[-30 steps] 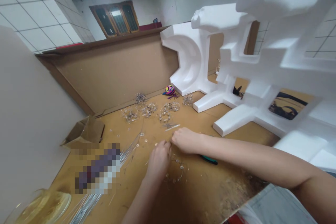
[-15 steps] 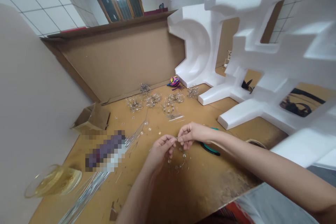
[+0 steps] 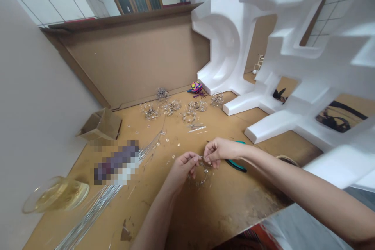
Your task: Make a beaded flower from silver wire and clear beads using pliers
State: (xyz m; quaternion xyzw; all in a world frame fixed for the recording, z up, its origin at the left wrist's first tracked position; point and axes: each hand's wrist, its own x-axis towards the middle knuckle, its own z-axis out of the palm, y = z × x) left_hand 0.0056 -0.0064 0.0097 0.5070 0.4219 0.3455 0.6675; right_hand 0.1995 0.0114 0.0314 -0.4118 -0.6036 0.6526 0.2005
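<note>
Between the fingertips of my left hand [image 3: 185, 165] and my right hand [image 3: 217, 151] runs a short thin wire [image 3: 202, 158]. Both hands are closed in a pinch on it, close together above the table. Just below them is a wire ring with clear beads [image 3: 202, 182], partly behind my fingers; I cannot tell whether the pinched wire belongs to it. Pliers with teal and black handles [image 3: 236, 166] lie under my right wrist, partly covered. Loose clear beads [image 3: 174, 156] are scattered left of my hands.
Beaded wire rings [image 3: 172, 106] stand farther back, near short wire pieces [image 3: 197, 127]. Long wires [image 3: 88, 215] lie at left, by a glass bowl [image 3: 55, 195] and an open cardboard box [image 3: 101, 124]. White foam [image 3: 269, 129] rises on the right; cardboard [image 3: 131, 58] closes the back.
My right hand has moved slightly right, away from my left, so more wire shows between the fingertips. The view has shifted a little.
</note>
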